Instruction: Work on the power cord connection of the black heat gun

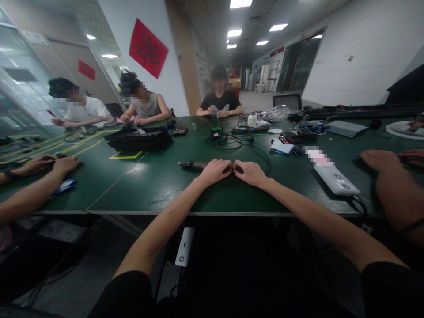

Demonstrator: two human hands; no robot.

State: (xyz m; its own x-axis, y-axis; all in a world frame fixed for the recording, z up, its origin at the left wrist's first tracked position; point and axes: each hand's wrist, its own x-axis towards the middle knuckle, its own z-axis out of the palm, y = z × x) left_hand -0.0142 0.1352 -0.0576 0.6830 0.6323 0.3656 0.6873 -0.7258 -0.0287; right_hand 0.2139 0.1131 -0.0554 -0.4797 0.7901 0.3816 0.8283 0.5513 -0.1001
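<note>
My left hand (216,172) and my right hand (251,173) meet over the green table near its front edge, fingertips almost touching. Both are closed, pinching something small and dark whose kind I cannot make out. A slim rod-shaped object (192,164), black at its left end and brownish further right, reaches in beside my left hand; whether that hand grips it is hidden. Behind my right hand a black cable (267,160) curves down and passes out of sight at the hand.
On the green table (139,190) stand a black tray (139,139) at left and a white power bank (336,180) at right. Tangled cables (228,140) lie farther back. Co-workers' hands (66,165) rest at the left, and another person's arm (391,190) is close on the right.
</note>
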